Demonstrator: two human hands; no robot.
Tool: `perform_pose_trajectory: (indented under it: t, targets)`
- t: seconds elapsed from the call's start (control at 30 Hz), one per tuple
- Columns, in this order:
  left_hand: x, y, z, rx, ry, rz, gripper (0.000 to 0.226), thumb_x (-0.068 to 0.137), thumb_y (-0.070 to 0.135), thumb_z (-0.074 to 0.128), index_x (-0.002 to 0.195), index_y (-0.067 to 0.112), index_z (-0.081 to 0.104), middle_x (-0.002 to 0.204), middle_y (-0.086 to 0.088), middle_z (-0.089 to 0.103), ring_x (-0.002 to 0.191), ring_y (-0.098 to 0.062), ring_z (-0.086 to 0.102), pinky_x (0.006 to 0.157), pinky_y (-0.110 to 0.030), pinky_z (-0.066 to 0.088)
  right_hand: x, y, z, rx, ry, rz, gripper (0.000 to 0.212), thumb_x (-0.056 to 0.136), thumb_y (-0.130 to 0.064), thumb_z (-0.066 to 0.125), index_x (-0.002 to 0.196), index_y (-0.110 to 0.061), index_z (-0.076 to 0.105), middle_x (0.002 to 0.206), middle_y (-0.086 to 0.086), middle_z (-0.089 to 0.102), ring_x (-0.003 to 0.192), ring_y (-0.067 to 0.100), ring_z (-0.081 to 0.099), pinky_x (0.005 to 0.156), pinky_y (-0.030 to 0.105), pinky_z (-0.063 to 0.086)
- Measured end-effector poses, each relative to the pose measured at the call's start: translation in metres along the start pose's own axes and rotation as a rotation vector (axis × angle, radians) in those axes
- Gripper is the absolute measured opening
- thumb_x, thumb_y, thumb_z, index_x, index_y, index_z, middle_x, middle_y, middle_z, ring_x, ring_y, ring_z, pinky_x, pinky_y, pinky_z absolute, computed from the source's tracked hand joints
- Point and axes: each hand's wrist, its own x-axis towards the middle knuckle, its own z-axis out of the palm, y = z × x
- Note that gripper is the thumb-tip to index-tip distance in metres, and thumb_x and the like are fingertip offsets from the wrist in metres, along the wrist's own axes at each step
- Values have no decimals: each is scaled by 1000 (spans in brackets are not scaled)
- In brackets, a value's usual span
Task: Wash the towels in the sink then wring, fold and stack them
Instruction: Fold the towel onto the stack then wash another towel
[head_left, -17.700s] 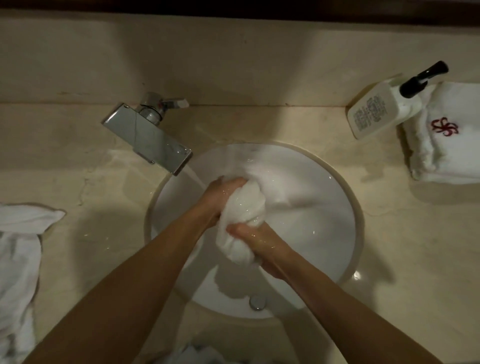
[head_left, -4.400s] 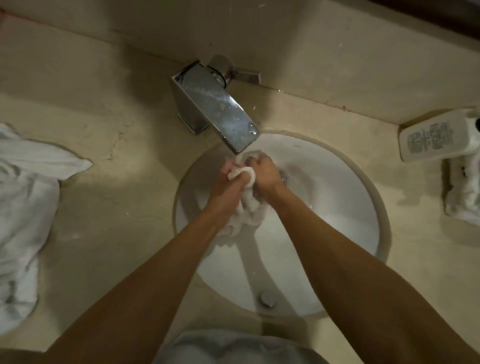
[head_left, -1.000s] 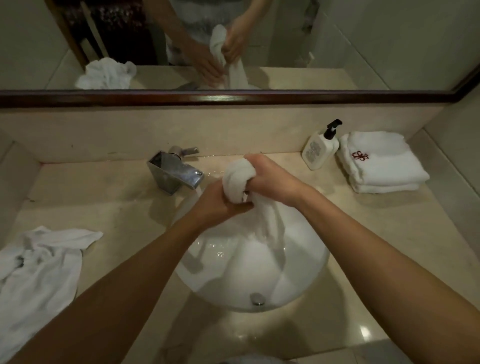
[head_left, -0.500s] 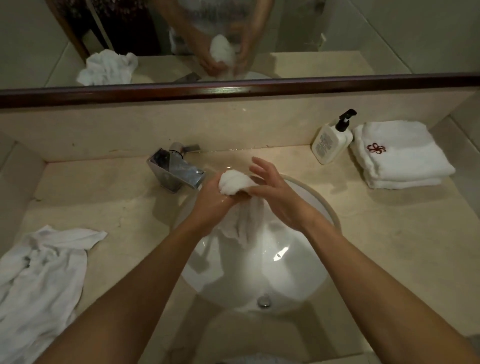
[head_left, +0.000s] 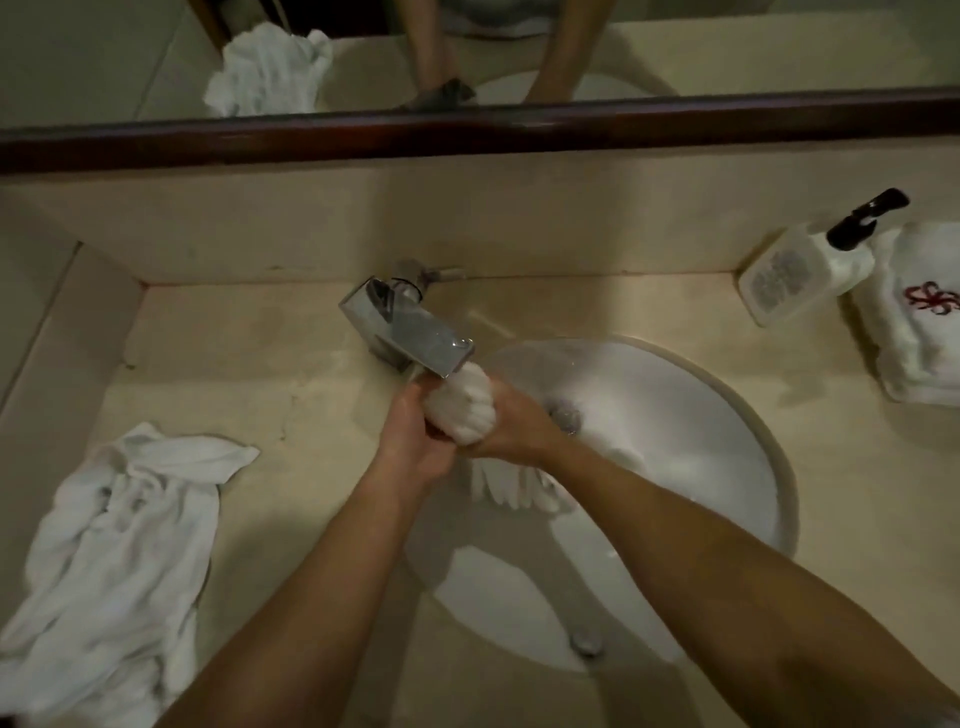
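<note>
Towel, squeezed tight by left hand and right hand, touches the tap (sink open on the right).

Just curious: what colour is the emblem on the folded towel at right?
Dark red, on the white folded towel, head view.

Bare forearms at a bathroom basin.
Both arms are uncovered to the frame's edge, without sleeves, watch or rings visible on the left hand or right hand.
</note>
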Motion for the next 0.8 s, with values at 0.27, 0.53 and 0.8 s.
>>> perform_pose_trajectory:
  t: [0.27, 0.53, 0.8]
  targets:
    - [0, -6, -18, -116, -78, 119, 36, 99, 32, 42, 108, 8, 68, 101, -11, 73, 90, -23, 72, 93, -39, 51, 19, 20, 9, 76, -106, 23, 86, 62, -24, 95, 136, -23, 50, 127, -10, 62, 118, 6, 59, 102, 28, 47]
    - [17, -13, -9, 754, 41, 529, 45, 75, 32, 80, 114, 15, 64, 98, 7, 72, 91, -2, 69, 77, -14, 52, 17, 41, -2, -24, -21, 69, 54, 73, -37, 73, 118, -8, 69, 116, 12, 71, 109, 28, 66, 92, 34, 51]
    - [27, -32, 30, 396, 244, 300, 82, 49, 59, 87, 115, 20, 61, 103, 6, 70, 94, -6, 68, 96, -29, 52, 9, 60, 18, 227, 60, 174, 98, 65, -44, 89, 144, -16, 39, 141, -1, 54, 129, 9, 53, 109, 30, 45]
